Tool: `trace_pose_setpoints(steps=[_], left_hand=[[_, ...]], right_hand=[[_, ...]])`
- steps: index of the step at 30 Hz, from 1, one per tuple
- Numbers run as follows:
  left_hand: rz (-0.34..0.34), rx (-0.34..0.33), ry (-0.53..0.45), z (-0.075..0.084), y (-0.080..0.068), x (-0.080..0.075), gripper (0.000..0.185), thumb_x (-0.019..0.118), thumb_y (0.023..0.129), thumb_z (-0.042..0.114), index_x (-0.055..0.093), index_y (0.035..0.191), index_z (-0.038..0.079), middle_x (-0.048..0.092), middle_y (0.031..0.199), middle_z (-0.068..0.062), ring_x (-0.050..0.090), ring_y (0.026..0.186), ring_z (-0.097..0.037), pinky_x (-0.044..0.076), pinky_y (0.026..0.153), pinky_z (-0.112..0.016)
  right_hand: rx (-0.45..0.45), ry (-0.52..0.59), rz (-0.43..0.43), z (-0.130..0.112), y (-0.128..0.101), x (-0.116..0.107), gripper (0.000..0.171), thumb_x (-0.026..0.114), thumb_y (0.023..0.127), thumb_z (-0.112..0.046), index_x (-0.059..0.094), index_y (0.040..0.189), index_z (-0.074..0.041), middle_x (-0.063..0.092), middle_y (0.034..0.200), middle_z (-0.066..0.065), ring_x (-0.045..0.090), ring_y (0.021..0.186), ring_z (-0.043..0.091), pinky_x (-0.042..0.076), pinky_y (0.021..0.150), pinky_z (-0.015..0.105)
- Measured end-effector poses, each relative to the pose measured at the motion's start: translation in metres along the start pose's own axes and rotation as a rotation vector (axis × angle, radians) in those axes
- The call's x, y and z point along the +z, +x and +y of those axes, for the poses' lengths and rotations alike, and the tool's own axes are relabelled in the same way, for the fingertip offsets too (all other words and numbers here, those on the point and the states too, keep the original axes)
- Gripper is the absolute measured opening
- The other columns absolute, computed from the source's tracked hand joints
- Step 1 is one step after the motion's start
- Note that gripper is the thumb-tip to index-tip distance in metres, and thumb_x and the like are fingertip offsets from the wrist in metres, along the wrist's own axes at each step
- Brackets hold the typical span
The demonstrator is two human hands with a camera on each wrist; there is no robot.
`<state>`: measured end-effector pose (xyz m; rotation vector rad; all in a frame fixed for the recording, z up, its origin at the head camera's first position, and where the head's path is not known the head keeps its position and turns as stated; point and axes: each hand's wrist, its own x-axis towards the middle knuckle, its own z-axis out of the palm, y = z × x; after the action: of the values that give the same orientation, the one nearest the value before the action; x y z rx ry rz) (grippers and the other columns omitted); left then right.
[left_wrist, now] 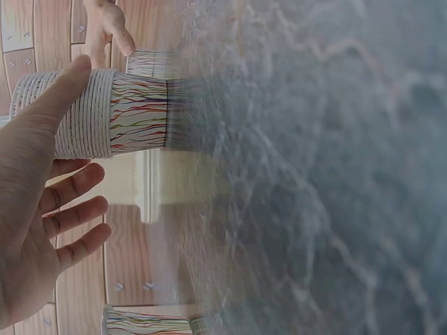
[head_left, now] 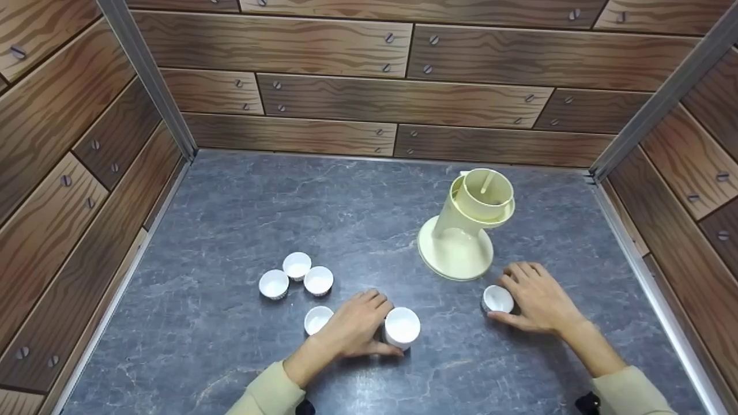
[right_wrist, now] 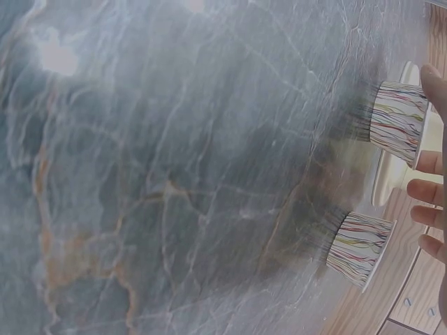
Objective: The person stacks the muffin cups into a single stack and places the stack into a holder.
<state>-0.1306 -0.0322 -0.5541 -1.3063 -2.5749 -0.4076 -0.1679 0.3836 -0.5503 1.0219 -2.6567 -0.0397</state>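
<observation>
Stack of cups: the nested white stack [head_left: 402, 327] stands upright on the surface [head_left: 369, 225], in front of the person, its lowest wall streaked with coloured lines.
Left hand: the left hand [head_left: 358, 324] grips the stack from the side, thumb along the nested rims, the other fingers spread behind.
Right-hand cup: a single cup [head_left: 497, 301] near the foot of the pale yellow stand [head_left: 454, 222]; the right hand [head_left: 539, 300] holds it lightly between thumb and fingers at the rim.
Loose cups: three [head_left: 274, 284] cluster at the left; another [head_left: 318, 319] sits beside the left hand, partly hidden by it.
Weight and wall: they look like paper, so probably very light, thin, easily dented or tipped.
Best hold: for one cup, a soft pinch just under the rim; for the stack, low around the bottom cup, lest the upper ones slide out.
</observation>
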Motion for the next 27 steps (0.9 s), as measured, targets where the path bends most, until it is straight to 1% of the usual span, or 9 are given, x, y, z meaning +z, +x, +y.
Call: trace_pose_setpoints(steps=[8, 14, 22, 27], left_hand=[[-0.010, -0.009, 0.000, 0.000, 0.000, -0.001, 0.074, 0.071, 0.075, 0.077, 0.063, 0.111, 0.013, 0.061, 0.105, -0.001, 0.055, 0.100, -0.018, 0.049, 0.084, -0.034], [-0.011, -0.006, -0.007, 0.000, 0.000, 0.000, 0.073, 0.071, 0.076, 0.076, 0.062, 0.111, 0.013, 0.061, 0.105, -0.001, 0.055, 0.101, -0.019, 0.048, 0.085, -0.034], [0.014, 0.005, -0.014, 0.000, 0.000, 0.000, 0.072, 0.073, 0.074, 0.075, 0.062, 0.108, 0.013, 0.061, 0.102, -0.001, 0.055, 0.098, -0.019, 0.049, 0.082, -0.034], [0.003, 0.002, -0.012, 0.001, 0.001, 0.000, 0.072, 0.073, 0.075, 0.075, 0.062, 0.109, 0.013, 0.061, 0.103, -0.001, 0.055, 0.099, -0.018, 0.049, 0.082, -0.033]], right_hand=[[0.005, 0.011, -0.003, -0.002, 0.001, -0.002, 0.066, 0.070, 0.079, -0.071, 0.065, 0.100, -0.008, 0.057, 0.105, 0.014, 0.054, 0.100, 0.036, 0.043, 0.090, 0.055], [-0.010, 0.021, 0.020, -0.004, 0.004, -0.003, 0.065, 0.068, 0.080, -0.071, 0.064, 0.099, -0.010, 0.057, 0.102, 0.012, 0.055, 0.097, 0.036, 0.044, 0.087, 0.055], [-0.032, 0.024, 0.062, -0.009, 0.008, -0.005, 0.065, 0.067, 0.080, -0.073, 0.064, 0.097, -0.011, 0.058, 0.100, 0.011, 0.057, 0.094, 0.035, 0.044, 0.084, 0.053], [-0.037, 0.028, 0.071, -0.012, 0.010, -0.006, 0.066, 0.064, 0.081, -0.075, 0.064, 0.097, -0.011, 0.058, 0.101, 0.011, 0.056, 0.095, 0.034, 0.044, 0.084, 0.053]])
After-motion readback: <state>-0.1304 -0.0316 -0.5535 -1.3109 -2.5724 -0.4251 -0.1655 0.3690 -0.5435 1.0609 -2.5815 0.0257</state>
